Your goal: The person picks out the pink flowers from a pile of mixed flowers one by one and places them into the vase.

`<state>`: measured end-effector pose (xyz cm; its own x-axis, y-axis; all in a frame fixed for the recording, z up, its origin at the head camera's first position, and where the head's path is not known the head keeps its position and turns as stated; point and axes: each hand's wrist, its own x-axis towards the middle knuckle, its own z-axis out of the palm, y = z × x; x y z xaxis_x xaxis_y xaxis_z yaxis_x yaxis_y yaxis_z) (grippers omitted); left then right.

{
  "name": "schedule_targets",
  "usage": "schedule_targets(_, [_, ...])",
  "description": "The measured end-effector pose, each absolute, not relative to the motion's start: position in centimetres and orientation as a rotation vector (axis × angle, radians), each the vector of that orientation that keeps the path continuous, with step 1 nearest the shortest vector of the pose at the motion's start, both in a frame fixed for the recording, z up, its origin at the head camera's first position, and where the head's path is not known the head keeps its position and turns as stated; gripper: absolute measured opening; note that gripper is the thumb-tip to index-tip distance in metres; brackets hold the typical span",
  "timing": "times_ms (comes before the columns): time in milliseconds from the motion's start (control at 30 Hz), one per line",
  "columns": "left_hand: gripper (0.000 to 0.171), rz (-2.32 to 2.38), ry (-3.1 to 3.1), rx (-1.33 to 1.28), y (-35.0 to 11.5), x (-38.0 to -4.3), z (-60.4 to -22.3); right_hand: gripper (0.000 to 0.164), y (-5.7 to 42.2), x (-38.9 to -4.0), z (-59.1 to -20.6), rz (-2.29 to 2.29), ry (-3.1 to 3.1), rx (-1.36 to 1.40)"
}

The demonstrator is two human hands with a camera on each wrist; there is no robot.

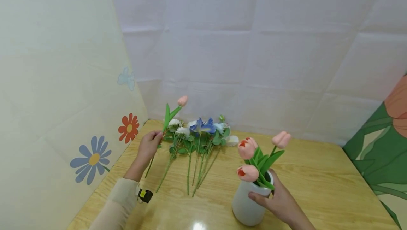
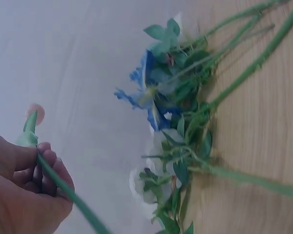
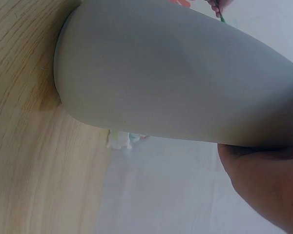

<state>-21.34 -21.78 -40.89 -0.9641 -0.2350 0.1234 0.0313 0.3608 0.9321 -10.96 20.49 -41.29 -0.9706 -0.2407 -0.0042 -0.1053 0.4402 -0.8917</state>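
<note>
A single pink tulip (image 1: pixel 182 101) with green leaves is pinched by its stem in my left hand (image 1: pixel 149 147), raised above the table's left side. In the left wrist view the thumb and fingers (image 2: pixel 63 178) close round that green stem (image 2: pixel 71 192). My right hand (image 1: pixel 281 200) grips a white vase (image 1: pixel 248 203) near its rim, thumb in front. Several pink tulips (image 1: pixel 248 172) with green leaves stand in the vase. The right wrist view is mostly filled by the vase wall (image 3: pixel 166 73), its base at the wooden table.
Several loose flowers lie at the back left of the wooden table (image 1: pixel 305 173): a blue flower (image 1: pixel 203 127), white flowers (image 1: pixel 174 123) and others, stems toward the front. A pale sheet (image 1: pixel 235 53) hangs behind. Flower-printed panels (image 1: pixel 95 159) stand at both sides.
</note>
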Motion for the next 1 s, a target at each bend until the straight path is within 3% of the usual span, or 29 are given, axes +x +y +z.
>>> schedule_targets(1000, [0.02, -1.759, -2.289, -0.198, -16.5, -19.4, -38.7, 0.084, 20.4, -10.8, -41.2, -1.539, 2.596, -0.314])
